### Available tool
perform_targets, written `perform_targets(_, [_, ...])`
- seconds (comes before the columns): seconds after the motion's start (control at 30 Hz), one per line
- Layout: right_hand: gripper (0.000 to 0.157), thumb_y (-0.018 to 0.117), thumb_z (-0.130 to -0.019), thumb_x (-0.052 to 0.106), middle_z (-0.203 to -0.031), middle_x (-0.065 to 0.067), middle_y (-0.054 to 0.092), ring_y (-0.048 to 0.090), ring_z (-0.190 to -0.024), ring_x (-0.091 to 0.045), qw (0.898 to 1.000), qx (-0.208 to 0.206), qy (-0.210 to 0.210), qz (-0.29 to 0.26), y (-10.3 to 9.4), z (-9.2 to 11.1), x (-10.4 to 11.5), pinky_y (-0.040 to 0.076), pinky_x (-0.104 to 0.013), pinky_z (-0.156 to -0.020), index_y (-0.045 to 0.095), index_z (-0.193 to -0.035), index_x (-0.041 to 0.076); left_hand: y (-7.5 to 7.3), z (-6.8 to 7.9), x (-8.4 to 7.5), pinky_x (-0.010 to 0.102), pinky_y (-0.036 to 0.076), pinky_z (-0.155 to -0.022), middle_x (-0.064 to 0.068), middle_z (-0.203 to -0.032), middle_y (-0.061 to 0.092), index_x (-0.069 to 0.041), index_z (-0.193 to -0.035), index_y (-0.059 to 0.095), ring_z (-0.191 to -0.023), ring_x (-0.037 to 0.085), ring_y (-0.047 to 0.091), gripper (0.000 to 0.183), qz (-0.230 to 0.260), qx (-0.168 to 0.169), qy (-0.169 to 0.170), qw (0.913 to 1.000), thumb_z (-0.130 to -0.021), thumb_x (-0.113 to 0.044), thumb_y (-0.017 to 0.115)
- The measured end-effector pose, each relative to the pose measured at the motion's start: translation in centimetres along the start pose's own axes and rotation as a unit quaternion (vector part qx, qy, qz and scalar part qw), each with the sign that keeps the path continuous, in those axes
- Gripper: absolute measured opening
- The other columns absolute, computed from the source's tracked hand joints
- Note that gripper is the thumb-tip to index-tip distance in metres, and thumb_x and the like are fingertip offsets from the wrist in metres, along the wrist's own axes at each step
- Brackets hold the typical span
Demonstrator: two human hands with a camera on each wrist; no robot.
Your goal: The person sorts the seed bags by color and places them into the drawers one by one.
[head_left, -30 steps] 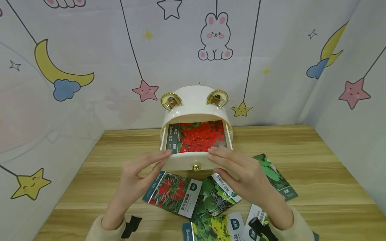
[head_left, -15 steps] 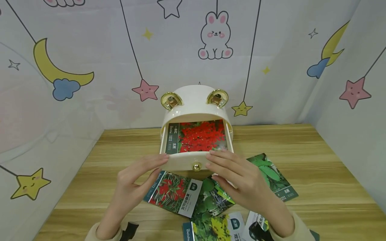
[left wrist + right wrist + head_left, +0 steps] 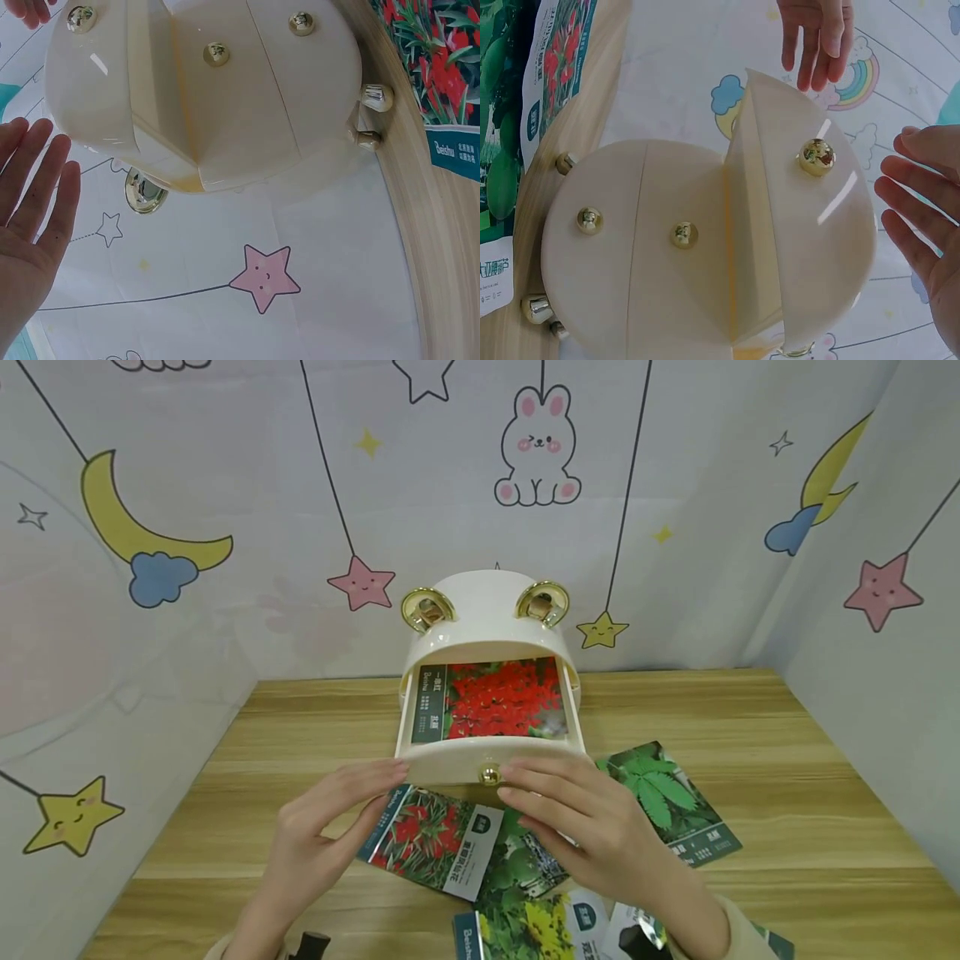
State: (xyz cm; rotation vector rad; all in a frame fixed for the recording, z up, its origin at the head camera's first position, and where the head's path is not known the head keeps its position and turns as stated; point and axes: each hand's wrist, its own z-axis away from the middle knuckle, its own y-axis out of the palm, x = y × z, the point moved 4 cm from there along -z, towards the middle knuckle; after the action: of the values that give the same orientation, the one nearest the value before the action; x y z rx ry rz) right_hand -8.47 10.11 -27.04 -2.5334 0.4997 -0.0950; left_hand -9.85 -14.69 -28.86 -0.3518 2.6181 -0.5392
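A white round-topped chest of drawers with gold-rimmed ears stands at the table's back. Its top drawer is pulled out, with a gold knob on the front. Inside lies a flat seed packet picturing red flowers. My left hand is at the drawer front's left corner, fingers extended and holding nothing; the left wrist view shows its fingertips by the drawer's edge. My right hand, fingers straight, is before the right half of the front, overlapping it in the head view. The right wrist view shows a gap between fingertips and drawer.
Several more seed packets lie on the wooden table: a red-flowered one, a yellow-flowered one and a green-leafed one at the right. Some are partly under my right arm. A printed cloth hangs behind the chest.
Both hands have drawn back from the drawer's upper rim, down and toward me. The left has also moved left, and the right slightly left toward the knob. The drawer has stayed pulled out.
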Motion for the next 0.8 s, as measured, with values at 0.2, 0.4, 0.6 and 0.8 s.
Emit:
perform_targets(0.2, [0.025,0.054,-0.091,0.019,-0.113,-0.009,0.065,0.059,-0.106,-0.022,1.000,0.014,-0.003,-0.001,0.4,0.1,0.3,0.046,-0.027,-0.098,0.065,-0.111,0.008,-0.3,0.8,0.1,0.013,0.044,-0.095,0.007,-0.110,0.068,-0.001,-0.107,0.066,-0.108,0.011,0.060,0.024,-0.016,0.011,-0.017,0.9997,-0.084,-0.009,0.063])
perform_targets(0.4, [0.026,0.054,-0.091,0.018,-0.114,-0.007,0.066,0.060,-0.106,-0.020,0.999,0.034,-0.023,0.018,1.1,0.3,0.6,0.049,-0.028,-0.092,0.064,-0.114,0.010,-0.2,1.8,0.6,0.010,0.044,-0.093,0.004,-0.109,0.068,-0.005,-0.108,0.066,-0.109,0.006,0.059,0.027,-0.040,0.026,-0.039,0.9981,-0.081,-0.004,0.066])
perform_targets(0.6, [0.028,0.055,-0.090,0.020,-0.119,-0.002,0.063,0.059,-0.111,-0.015,0.995,0.090,-0.022,0.041,1.8,0.9,0.9,0.049,-0.027,-0.092,0.062,-0.117,0.014,0.1,2.7,1.0,0.009,0.043,-0.093,0.004,-0.111,0.068,-0.007,-0.108,0.066,-0.110,0.004,0.059,0.024,-0.059,0.035,-0.035,0.9970,-0.088,-0.018,0.060])
perform_targets(0.8, [0.028,0.053,-0.092,0.021,-0.121,-0.002,0.062,0.057,-0.113,-0.015,0.992,0.117,-0.035,0.037,2.9,1.5,1.3,0.047,-0.027,-0.095,0.061,-0.118,0.013,0.2,3.7,1.2,0.007,0.043,-0.092,0.004,-0.110,0.068,-0.010,-0.110,0.066,-0.108,0.002,0.059,0.025,-0.071,0.051,-0.053,0.9947,-0.086,-0.017,0.062])
